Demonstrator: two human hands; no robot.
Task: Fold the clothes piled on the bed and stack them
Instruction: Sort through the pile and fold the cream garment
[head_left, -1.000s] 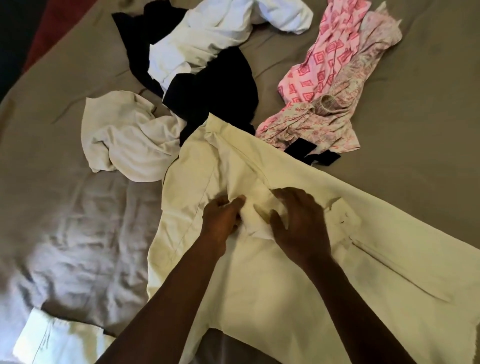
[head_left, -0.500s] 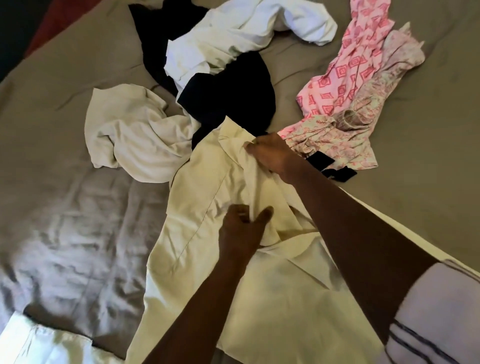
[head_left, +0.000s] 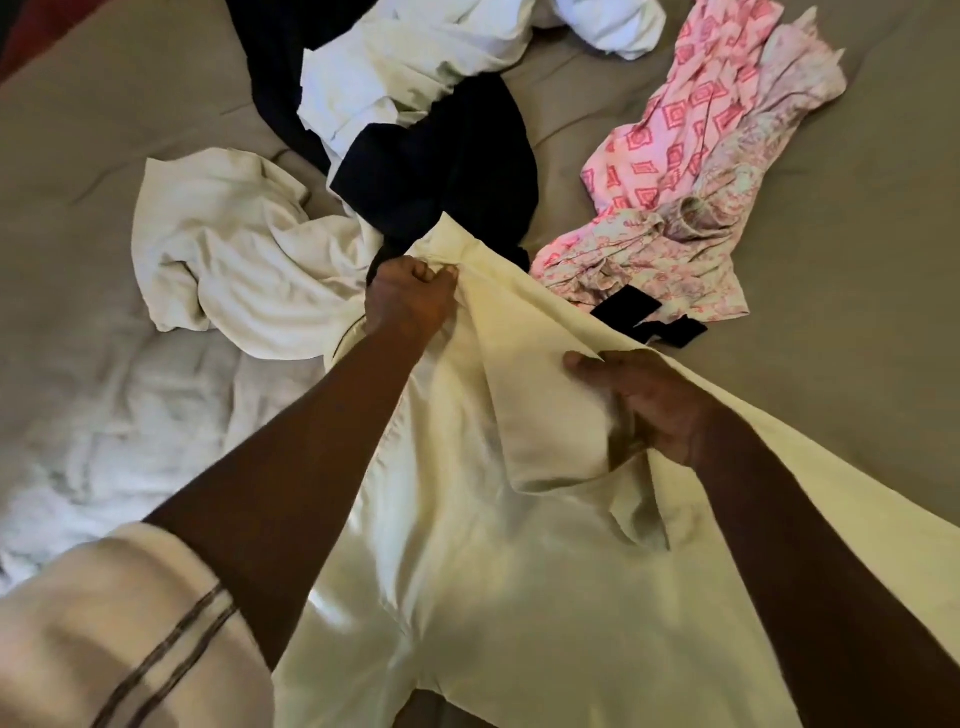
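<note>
Head view: only one camera here, looking down at the bed.
Left hand: the grip is a closed fist bunching the far end of the cream garment, right where it meets the black garment.
Right hand: thumb on top, fingers tucked under a fold on the right edge, so this grip pinches the cloth too.
Why held like that: my guess is that two holds apart along one edge let the person pull it taut and flat before folding.
Cream garment: spread over the bed nearest the person, partly lifted between the hands.
Rest of pile: crumpled white garment on the left, white shirt on top of the black one, pink patterned clothes on the right, all unfolded.
Progress: no folded stack in view, so I'd call it early.
</note>
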